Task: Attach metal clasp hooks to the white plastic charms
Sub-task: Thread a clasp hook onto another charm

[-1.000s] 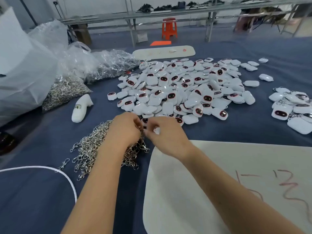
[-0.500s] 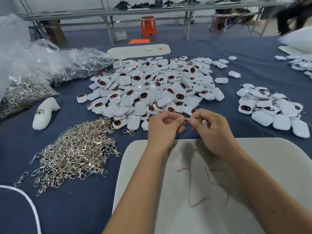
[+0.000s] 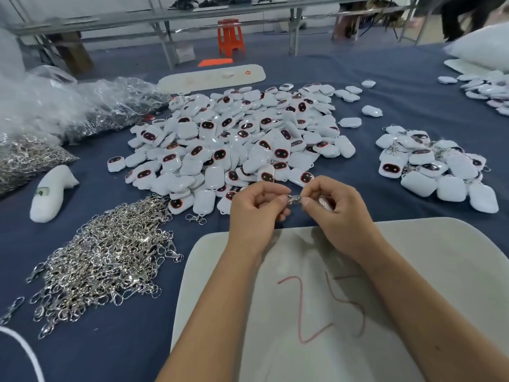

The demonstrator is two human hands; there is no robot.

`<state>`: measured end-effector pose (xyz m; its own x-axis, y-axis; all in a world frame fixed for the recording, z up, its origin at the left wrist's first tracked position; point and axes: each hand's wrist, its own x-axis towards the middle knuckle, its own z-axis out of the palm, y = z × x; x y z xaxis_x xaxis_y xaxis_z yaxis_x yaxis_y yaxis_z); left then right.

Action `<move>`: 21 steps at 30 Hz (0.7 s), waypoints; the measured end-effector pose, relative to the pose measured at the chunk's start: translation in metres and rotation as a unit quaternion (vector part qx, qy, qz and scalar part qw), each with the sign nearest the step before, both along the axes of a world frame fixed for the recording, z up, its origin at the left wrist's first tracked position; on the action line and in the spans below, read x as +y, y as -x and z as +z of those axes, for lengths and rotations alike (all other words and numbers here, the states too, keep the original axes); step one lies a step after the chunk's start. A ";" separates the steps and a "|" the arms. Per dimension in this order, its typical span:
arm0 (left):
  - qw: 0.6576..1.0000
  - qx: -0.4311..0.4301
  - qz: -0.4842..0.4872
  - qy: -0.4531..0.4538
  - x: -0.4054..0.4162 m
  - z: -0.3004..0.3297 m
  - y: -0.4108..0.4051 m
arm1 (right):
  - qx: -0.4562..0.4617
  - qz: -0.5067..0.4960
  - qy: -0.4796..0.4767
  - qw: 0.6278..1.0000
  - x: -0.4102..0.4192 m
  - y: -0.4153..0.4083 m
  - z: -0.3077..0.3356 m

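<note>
At the far left of the blue counter (image 3: pixel 115 340) lie clear plastic bags (image 3: pixel 68 106) of metal parts, with a white foam piece (image 3: pixel 51 193) nearer. A loose heap of metal clasp hooks (image 3: pixel 102 260) spreads across the near left. Far of centre sits the big pile of white plastic charms (image 3: pixel 237 139). Near it, over the far edge of a white board (image 3: pixel 316 312) marked in red, the left hand (image 3: pixel 254 213) has its grip closed, pinching a clasp hook (image 3: pixel 294 199) between thumb and forefinger. The right hand (image 3: pixel 334 213) meets it fingertip to fingertip, its grip curled round a charm (image 3: pixel 325 204) that is mostly hidden in the palm. To the right lies a smaller pile of charms with hooks (image 3: pixel 435 166).
</note>
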<state>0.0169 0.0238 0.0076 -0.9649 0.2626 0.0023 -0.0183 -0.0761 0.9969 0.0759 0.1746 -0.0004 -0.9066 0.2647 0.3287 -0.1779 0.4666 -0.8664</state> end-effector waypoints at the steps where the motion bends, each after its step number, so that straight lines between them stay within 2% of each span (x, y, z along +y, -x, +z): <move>1: 1.000 0.000 -0.001 -0.002 0.000 0.000 0.000 | -0.004 -0.001 -0.001 1.000 0.000 0.000 -0.001; 8: 1.000 -0.004 -0.003 -0.010 0.001 0.002 0.000 | -0.011 0.033 0.060 0.998 0.000 -0.002 0.001; 11: 1.000 -0.006 -0.002 -0.020 0.000 0.002 0.000 | -0.003 0.058 0.032 0.998 -0.001 -0.003 0.001; 17: 1.000 0.003 -0.003 -0.023 0.000 0.001 -0.001 | 0.002 -0.004 0.029 1.000 -0.001 -0.001 -0.003; 21: 1.000 0.012 -0.016 -0.023 -0.001 0.000 -0.002 | 0.013 0.008 0.046 0.999 0.000 -0.003 0.000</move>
